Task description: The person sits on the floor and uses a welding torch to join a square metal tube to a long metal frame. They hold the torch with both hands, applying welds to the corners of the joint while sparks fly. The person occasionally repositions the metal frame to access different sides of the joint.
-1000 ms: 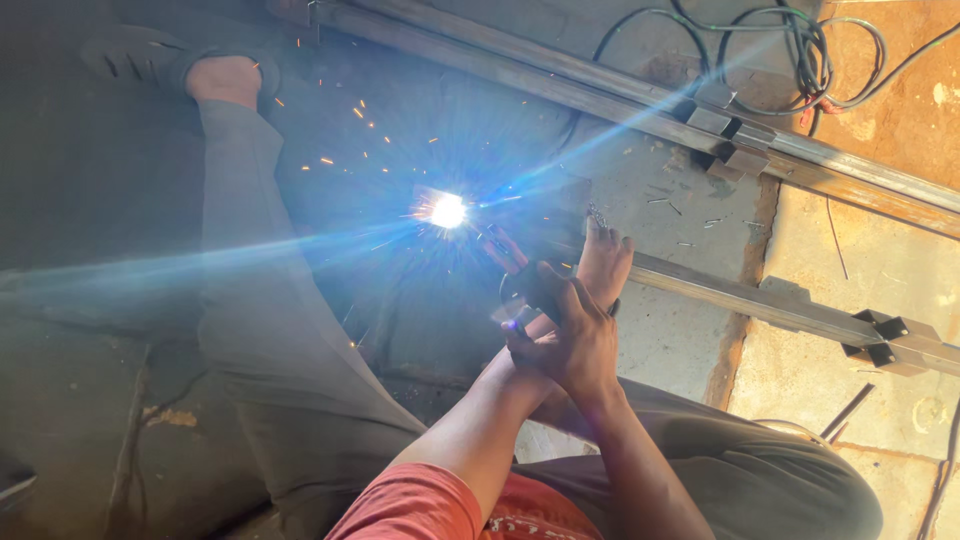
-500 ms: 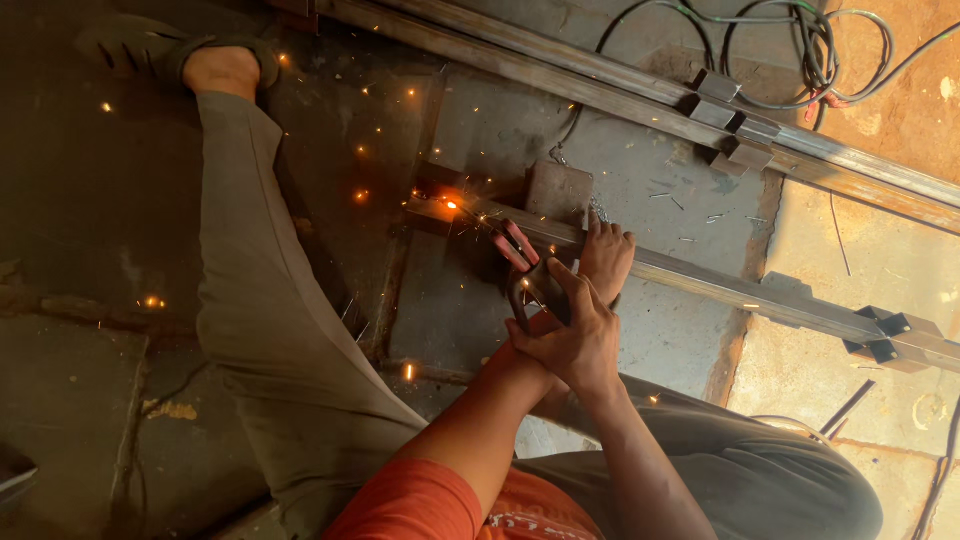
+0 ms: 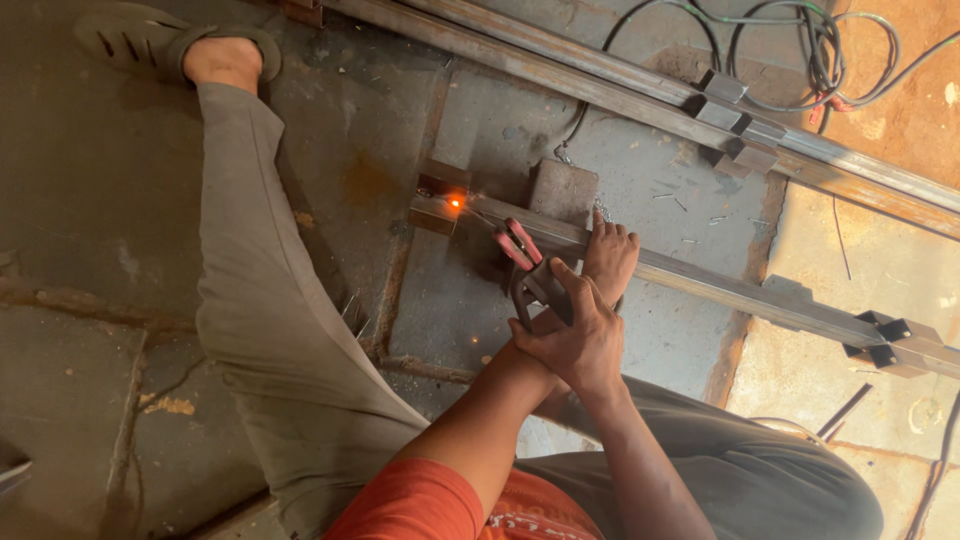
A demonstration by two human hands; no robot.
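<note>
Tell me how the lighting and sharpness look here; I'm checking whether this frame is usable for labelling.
Head view: even daylight, no arc glare; only a small orange glowing weld spot on the long grey steel tube. Soft shadows lie under the clasped hands, which hold the red-jawed electrode holder. Focus is sharp, with no evident motion blur.

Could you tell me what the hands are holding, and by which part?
Both hands grip the red-jawed welding electrode holder by its dark handle.
</note>
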